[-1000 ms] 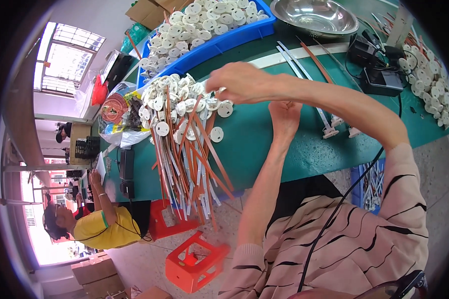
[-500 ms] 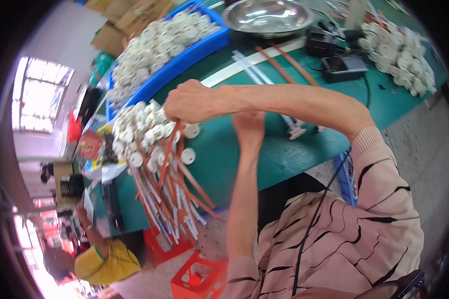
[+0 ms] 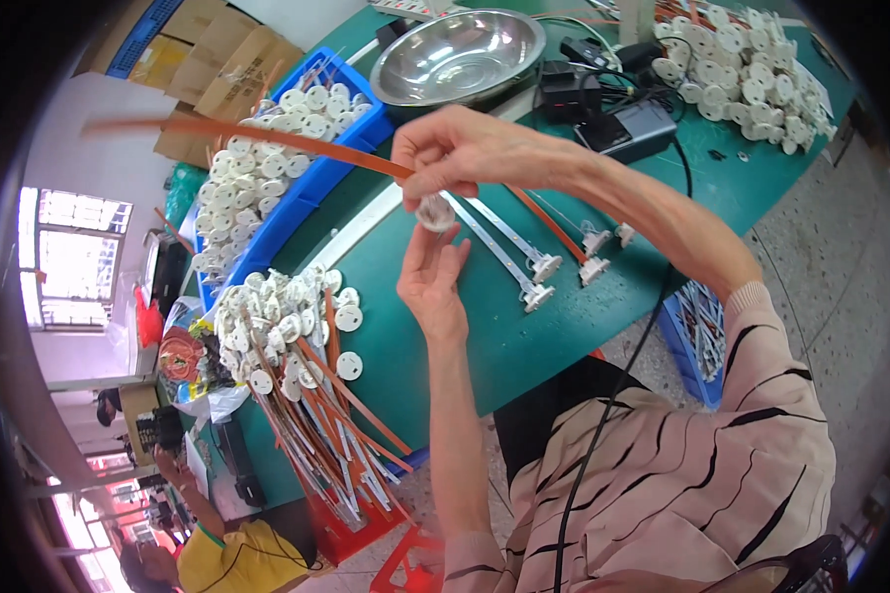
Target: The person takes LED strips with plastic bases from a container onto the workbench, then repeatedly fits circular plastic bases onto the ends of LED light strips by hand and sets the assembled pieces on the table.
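My right hand (image 3: 440,158) pinches an orange strip (image 3: 307,145) near one end; the strip stretches left over the blue bin, its far end blurred. A small round whitish piece (image 3: 435,212) sits just below those fingers, smeared by motion. From below, my left hand (image 3: 433,287) has its fingertips at this piece. Several strips, white (image 3: 494,237) and orange (image 3: 549,227), lie on the green table to the right, with white end pieces (image 3: 536,296). On the left, a heap of white discs (image 3: 277,321) has orange and silvery strips (image 3: 336,435) hanging over the table edge.
A blue bin (image 3: 311,198) full of white discs stands at the back left. Behind are a steel bowl (image 3: 460,59), a black power box (image 3: 628,133) with cables, and another disc pile (image 3: 752,84). A person in yellow (image 3: 237,558) sits at lower left, near a red stool (image 3: 410,563).
My right hand has risen from the disc heap, bringing an orange strip that swings out leftward. My left hand has moved left to meet the round piece. The view has shifted.
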{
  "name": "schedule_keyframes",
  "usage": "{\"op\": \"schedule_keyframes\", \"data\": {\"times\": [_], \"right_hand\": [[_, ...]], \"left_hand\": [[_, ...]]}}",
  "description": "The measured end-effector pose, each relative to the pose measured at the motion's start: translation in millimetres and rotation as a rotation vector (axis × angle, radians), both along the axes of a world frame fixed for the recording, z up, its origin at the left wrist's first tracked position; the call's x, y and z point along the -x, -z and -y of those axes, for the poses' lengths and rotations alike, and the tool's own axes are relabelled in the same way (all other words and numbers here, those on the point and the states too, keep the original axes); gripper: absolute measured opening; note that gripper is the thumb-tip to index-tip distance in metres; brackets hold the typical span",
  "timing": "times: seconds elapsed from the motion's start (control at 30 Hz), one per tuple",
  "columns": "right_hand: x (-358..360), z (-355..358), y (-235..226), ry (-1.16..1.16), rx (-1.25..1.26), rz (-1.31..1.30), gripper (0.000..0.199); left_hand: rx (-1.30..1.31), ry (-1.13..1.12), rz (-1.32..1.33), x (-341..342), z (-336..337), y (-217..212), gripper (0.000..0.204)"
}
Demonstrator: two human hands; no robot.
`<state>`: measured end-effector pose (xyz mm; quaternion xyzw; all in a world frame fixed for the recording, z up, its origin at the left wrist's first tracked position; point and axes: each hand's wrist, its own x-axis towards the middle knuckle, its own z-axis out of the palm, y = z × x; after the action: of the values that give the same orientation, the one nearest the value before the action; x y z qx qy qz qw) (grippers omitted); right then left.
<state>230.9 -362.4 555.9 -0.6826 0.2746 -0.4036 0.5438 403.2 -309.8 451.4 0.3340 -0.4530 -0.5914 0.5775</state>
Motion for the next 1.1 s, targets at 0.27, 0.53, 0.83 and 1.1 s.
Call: {"op": "schedule_keyframes", "data": {"times": [0.27,0.53,0.83,1.1], "right_hand": [[-18,-7,24,0.014,-0.082,0.03,0.015],[-19,-1,31,0.089,-0.031,0.012,0.013],[-15,-7,30,0.081,-0.087,0.02,0.016],[-14,-20,23,0.079,-0.015,0.03,0.021]], "left_hand": [[-0.019,0.171,-0.294,-5,0,1,0.054],[-0.056,0.195,-0.32,-6,2,-1,0.053],[-0.107,0.246,-0.393,-12,6,3,0.038],[-0.18,0.185,-0.422,-9,2,-3,0.045]]}}
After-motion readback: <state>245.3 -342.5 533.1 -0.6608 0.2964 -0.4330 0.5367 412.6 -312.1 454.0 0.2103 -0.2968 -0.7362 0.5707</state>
